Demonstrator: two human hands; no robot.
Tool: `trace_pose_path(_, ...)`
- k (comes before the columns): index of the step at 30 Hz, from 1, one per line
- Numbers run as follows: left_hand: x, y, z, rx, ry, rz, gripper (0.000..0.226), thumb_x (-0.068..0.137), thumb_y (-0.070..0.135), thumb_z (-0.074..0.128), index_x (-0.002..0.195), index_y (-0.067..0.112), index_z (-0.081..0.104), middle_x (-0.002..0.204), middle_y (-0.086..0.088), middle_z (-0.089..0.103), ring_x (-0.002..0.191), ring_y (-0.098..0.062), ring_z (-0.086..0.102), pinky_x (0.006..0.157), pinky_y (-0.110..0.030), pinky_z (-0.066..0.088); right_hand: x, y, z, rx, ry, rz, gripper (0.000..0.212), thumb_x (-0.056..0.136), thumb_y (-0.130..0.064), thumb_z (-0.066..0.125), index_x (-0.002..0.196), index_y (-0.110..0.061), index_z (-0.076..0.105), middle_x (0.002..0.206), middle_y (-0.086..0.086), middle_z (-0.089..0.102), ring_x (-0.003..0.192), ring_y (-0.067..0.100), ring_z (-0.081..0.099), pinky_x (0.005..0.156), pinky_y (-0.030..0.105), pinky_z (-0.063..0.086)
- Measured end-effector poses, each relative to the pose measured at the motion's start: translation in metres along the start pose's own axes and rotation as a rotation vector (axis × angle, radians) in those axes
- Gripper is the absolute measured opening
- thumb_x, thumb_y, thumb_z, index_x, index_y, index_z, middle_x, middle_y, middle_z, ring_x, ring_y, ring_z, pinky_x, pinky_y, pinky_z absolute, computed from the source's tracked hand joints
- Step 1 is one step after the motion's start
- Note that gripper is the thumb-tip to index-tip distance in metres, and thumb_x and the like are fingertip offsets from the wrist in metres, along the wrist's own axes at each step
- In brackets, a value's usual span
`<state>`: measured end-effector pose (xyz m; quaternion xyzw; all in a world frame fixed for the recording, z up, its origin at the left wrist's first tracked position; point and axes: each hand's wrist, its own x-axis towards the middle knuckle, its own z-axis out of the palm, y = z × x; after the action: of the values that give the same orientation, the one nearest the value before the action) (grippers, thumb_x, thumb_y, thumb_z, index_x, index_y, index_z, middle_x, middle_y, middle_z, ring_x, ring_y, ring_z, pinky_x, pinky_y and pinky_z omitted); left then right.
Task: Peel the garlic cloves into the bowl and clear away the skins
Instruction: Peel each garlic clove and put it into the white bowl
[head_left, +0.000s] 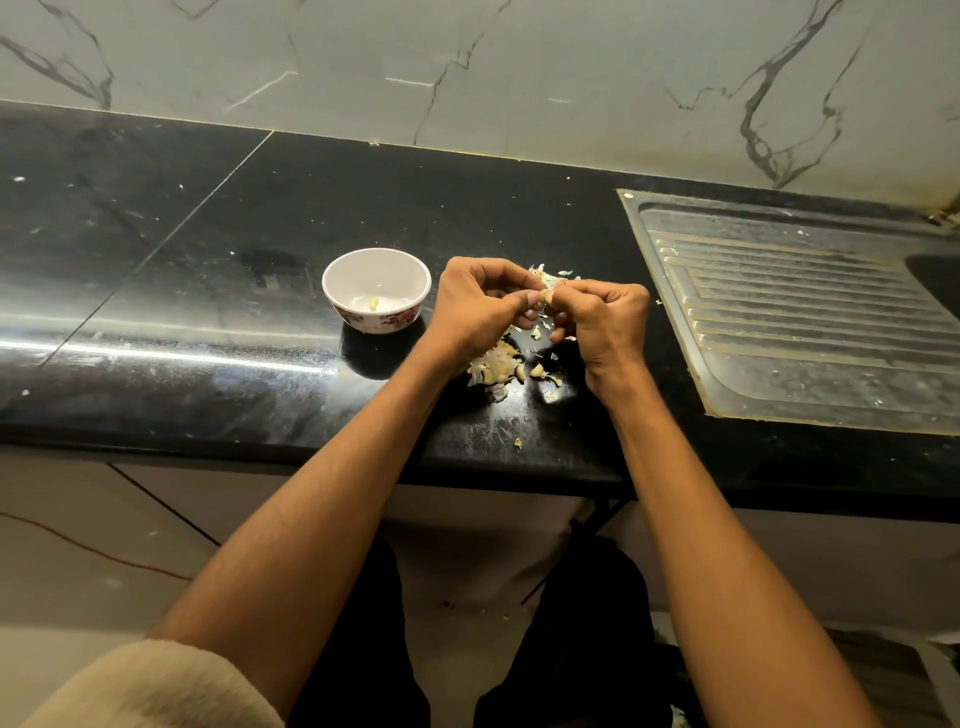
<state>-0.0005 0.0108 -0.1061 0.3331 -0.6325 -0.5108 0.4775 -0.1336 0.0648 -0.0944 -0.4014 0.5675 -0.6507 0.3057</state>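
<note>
Both hands, left hand (480, 304) and right hand (597, 319), pinch one garlic clove (546, 295) just right of the bowl (376, 288), so it can drop in once peeled.

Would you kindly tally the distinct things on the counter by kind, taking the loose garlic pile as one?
Bowl: 1
Peeled clove in the bowl: 1
Clove held by both hands: 1
Pile of garlic cloves and skins: 1
Sink drainboard: 1
Total: 5
</note>
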Motion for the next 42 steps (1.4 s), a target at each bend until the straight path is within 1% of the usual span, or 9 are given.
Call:
trace_pose_path(6,-0.0006,0.0011,0.0003,-0.004,-0.008,0.01,0.01,0.087,-0.01,0.072,0.09,-0.001,0.076,0.079,-0.019,0.075,0.061,-0.019,0.068,0.064,-0.026,0.06,0.0028,0.0005,0.001,0.043,0.009,0.063,0.027,0.075,0.009,0.067,0.053,-0.006,0.069,0.05,0.005,0.059,0.045,0.015,0.049,0.041,0.023,0.04)
trace_pose_path(12,0.0002,0.0016,-0.0018,-0.022,-0.037,0.005,0.011,0.088,-0.011,0.071,0.093,-0.003,0.075,0.075,-0.012,0.074,0.06,-0.017,0.068,0.062,-0.025,0.06,0.0068,0.0003,-0.0009,0.103,-0.011,0.196,0.009,0.075,0.005,0.066,0.067,0.006,0.069,0.056,0.012,0.058,0.045,0.016,0.048,0.042,0.025,0.039)
trace_pose_path(19,0.0012,0.0016,0.0006,-0.056,-0.031,-0.03,0.007,0.088,-0.005,0.075,0.093,-0.009,0.072,0.074,-0.013,0.072,0.057,-0.016,0.065,0.058,-0.025,0.058,0.0052,0.0033,0.0005,0.081,-0.028,0.119,0.012,0.063,-0.007,0.07,0.052,-0.006,0.066,0.052,0.009,0.053,0.045,0.017,0.045,0.044,0.026,0.037)
trace_pose_path(21,0.0016,0.0013,0.001,-0.056,-0.025,-0.041,0.005,0.089,-0.006,0.073,0.092,-0.009,0.071,0.073,-0.015,0.071,0.056,-0.016,0.064,0.057,-0.025,0.057,0.0053,0.0036,0.0009,0.077,-0.029,0.114,0.011,0.062,-0.008,0.069,0.054,-0.001,0.065,0.052,0.011,0.054,0.045,0.017,0.046,0.043,0.026,0.038)
trace_pose_path(26,0.0012,0.0029,0.0011,-0.089,-0.034,-0.046,0.004,0.092,-0.01,0.066,0.09,-0.009,0.07,0.068,-0.014,0.068,0.053,-0.015,0.061,0.054,-0.024,0.054,0.0065,0.0066,0.0005,0.084,-0.038,0.103,0.029,0.065,-0.006,0.069,0.071,0.021,0.063,0.066,0.023,0.059,0.047,0.019,0.047,0.044,0.026,0.038)
trace_pose_path(33,0.0007,0.0042,0.0,-0.088,-0.045,-0.046,0.009,0.091,-0.014,0.063,0.097,-0.013,0.07,0.07,-0.015,0.068,0.054,-0.012,0.063,0.056,-0.023,0.056,0.008,0.0075,-0.0011,0.084,-0.032,0.122,0.017,0.07,-0.001,0.066,0.07,0.017,0.066,0.069,0.026,0.061,0.048,0.019,0.047,0.045,0.026,0.038)
trace_pose_path(35,0.0006,0.0044,0.0002,-0.082,-0.044,-0.047,0.011,0.09,-0.015,0.062,0.098,-0.013,0.069,0.071,-0.015,0.068,0.054,-0.011,0.063,0.057,-0.022,0.056,0.0072,0.0058,-0.0011,0.08,-0.028,0.125,0.012,0.072,0.001,0.066,0.065,0.01,0.069,0.068,0.024,0.06,0.048,0.018,0.047,0.045,0.026,0.038)
trace_pose_path(38,0.0014,0.0036,-0.001,-0.08,-0.037,-0.042,0.012,0.09,-0.015,0.063,0.097,-0.009,0.07,0.072,-0.013,0.069,0.057,-0.012,0.063,0.06,-0.024,0.055,0.0064,0.0046,-0.0014,0.079,-0.028,0.124,0.019,0.072,0.002,0.066,0.054,-0.004,0.068,0.061,0.016,0.056,0.047,0.017,0.046,0.045,0.026,0.038)
trace_pose_path(42,0.0023,0.0028,-0.0022,-0.074,-0.036,-0.038,0.012,0.089,-0.014,0.064,0.094,-0.006,0.071,0.073,-0.011,0.069,0.058,-0.012,0.062,0.061,-0.025,0.055,0.0053,0.0021,-0.0017,0.077,-0.024,0.113,0.027,0.074,0.006,0.065,0.051,-0.008,0.066,0.054,0.011,0.055,0.047,0.016,0.046,0.045,0.025,0.038)
